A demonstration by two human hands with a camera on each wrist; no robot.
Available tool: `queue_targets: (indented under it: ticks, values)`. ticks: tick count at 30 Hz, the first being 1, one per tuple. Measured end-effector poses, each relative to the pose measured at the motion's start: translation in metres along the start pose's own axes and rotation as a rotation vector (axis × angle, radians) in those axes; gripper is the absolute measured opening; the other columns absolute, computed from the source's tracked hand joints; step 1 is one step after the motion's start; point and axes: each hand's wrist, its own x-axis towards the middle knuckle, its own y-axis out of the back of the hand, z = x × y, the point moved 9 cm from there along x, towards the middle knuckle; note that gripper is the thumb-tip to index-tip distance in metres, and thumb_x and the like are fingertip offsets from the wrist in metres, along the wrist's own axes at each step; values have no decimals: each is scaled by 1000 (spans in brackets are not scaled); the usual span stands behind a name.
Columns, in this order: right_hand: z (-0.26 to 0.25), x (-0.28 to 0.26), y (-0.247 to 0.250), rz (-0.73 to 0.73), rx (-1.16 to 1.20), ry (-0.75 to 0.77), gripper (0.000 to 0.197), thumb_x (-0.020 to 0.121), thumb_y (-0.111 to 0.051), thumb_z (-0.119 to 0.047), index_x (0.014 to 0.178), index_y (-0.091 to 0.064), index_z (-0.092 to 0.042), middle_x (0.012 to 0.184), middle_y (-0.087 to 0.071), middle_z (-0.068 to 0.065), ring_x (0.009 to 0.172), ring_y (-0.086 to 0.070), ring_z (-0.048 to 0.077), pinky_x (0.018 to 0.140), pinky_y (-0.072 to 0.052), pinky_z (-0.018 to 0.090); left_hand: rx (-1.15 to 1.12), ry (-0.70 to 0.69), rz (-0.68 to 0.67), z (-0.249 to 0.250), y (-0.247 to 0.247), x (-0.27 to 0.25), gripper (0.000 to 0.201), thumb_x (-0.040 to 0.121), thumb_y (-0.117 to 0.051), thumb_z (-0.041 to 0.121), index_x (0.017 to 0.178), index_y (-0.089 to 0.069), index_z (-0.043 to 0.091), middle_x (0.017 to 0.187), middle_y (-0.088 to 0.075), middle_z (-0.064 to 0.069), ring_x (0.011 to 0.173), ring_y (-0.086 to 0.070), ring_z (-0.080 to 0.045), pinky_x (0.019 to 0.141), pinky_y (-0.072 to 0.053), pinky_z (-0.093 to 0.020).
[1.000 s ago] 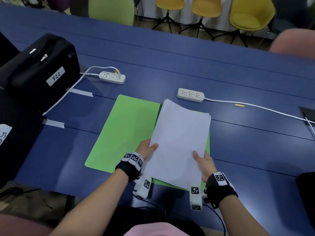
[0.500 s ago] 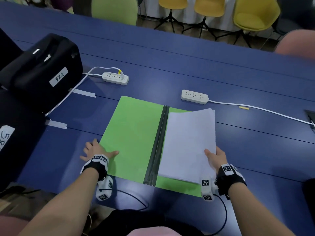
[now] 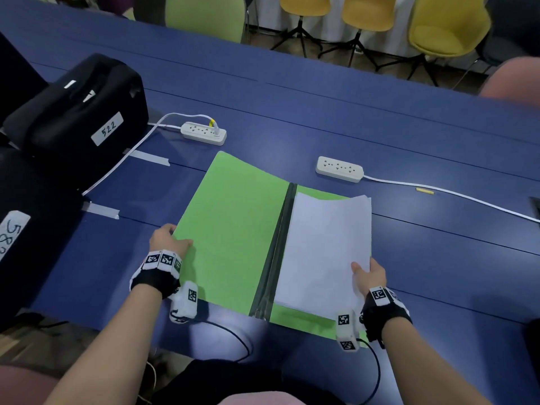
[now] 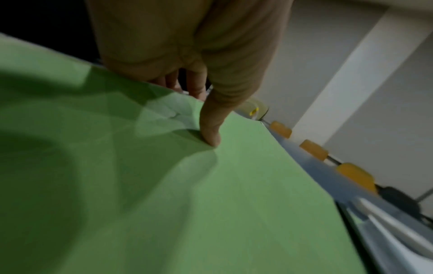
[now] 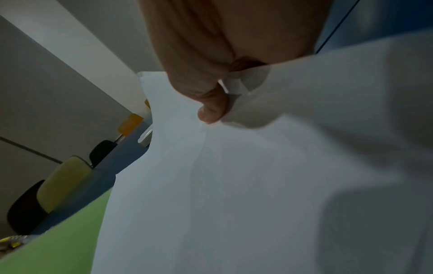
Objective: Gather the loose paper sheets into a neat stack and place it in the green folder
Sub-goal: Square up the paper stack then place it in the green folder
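Observation:
The green folder [image 3: 233, 229] lies open on the blue table, its black spine [image 3: 277, 252] running down the middle. A stack of white paper sheets [image 3: 324, 247] sits on the folder's right half, its far edge slightly curled up. My right hand [image 3: 365, 270] pinches the stack's near right edge, thumb on top [image 5: 211, 109]. My left hand [image 3: 172, 238] grips the left cover's outer edge. Its thumb [image 4: 211, 131] presses on the green cover [image 4: 234, 194], with the fingers underneath.
Two white power strips [image 3: 204, 133] [image 3: 339, 169] lie beyond the folder, with cords trailing left and right. Black cases [image 3: 79, 118] stand at the left beside strips of tape [image 3: 100, 210]. A small yellow piece [image 3: 425, 190] lies at the right. Chairs line the far edge.
The stack, first held in both hands above the folder, now lies on the right half. My left hand let go, moved left, and took hold of the left cover's edge.

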Motion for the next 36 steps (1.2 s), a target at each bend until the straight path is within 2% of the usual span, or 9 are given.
queue_targets:
  ticks: [8, 11, 14, 19, 22, 27, 31, 34, 36]
  values:
    - [-2, 7, 13, -52, -251, -81, 60, 86, -64, -32, 135, -41, -6, 135, -51, 17, 122, -50, 37, 96, -40, 40, -140, -297, -173, 76, 35, -73, 27, 88, -62, 13, 114, -59, 9, 103, -60, -1, 101, -56, -21, 91, -44, -33]
    - [-16, 10, 21, 8, -343, 16, 56, 85, -64, -32, 128, -46, -2, 133, -48, 22, 120, -48, 38, 97, -39, 41, -393, -364, -370, 100, 40, -117, 13, 92, -57, 12, 102, -62, 18, 94, -65, 0, 86, -62, -13, 76, -52, -24]
    - [-57, -6, 20, 52, -225, 186, 46, 87, -60, -36, 120, -52, -5, 125, -55, 20, 111, -55, 34, 94, -41, 38, -553, -356, -502, 122, 29, -152, 21, 98, -44, 15, 106, -63, 9, 92, -68, -4, 68, -67, -1, 62, -54, -11]
    - [-150, -75, -8, -327, 205, 372, 34, 92, -48, -49, 108, -55, -20, 107, -60, 2, 86, -62, 15, 82, -48, 33, -422, -415, -736, 145, -45, -189, 24, 100, -41, 16, 110, -62, 6, 92, -64, 0, 69, -63, -4, 64, -48, -13]
    - [-159, -87, -6, -431, 135, 440, 34, 87, -61, -43, 114, -52, -24, 99, -63, 3, 82, -64, 17, 77, -51, 32, -262, -409, -870, 140, -102, -195, 16, 97, -48, 16, 99, -64, 18, 96, -65, 2, 74, -62, -5, 70, -45, -22]
    - [-78, -30, 41, -258, -189, 325, 47, 78, -70, -18, 119, -50, -13, 74, -60, 10, 71, -60, 25, 76, -53, 41, -106, -236, -670, 101, -141, -153, 23, 90, -58, 14, 112, -63, 9, 114, -65, -12, 107, -61, -24, 92, -46, -31]
    - [-12, -6, 64, -190, -325, 119, 46, 78, -70, -13, 121, -54, -9, 85, -68, 10, 89, -65, 29, 88, -52, 41, 28, -130, -559, 69, -154, -131, 56, 83, -67, 22, 133, -46, 7, 136, -51, -9, 126, -50, -25, 106, -40, -33]
    - [20, 7, 57, -177, -385, 20, 42, 78, -67, -13, 119, -60, -7, 107, -67, 13, 103, -61, 29, 93, -47, 36, 93, -121, -592, 68, -171, -135, 33, 81, -67, 25, 107, -51, 14, 108, -53, -8, 97, -54, -23, 83, -42, -29]
    - [30, 6, 49, -199, -458, -31, 7, 79, -62, -12, 85, -60, -10, 85, -60, 13, 84, -55, 27, 76, -41, 30, 98, -143, -585, 71, -177, -138, 17, 79, -65, 22, 87, -51, 13, 91, -52, -7, 79, -49, -20, 71, -39, -27]
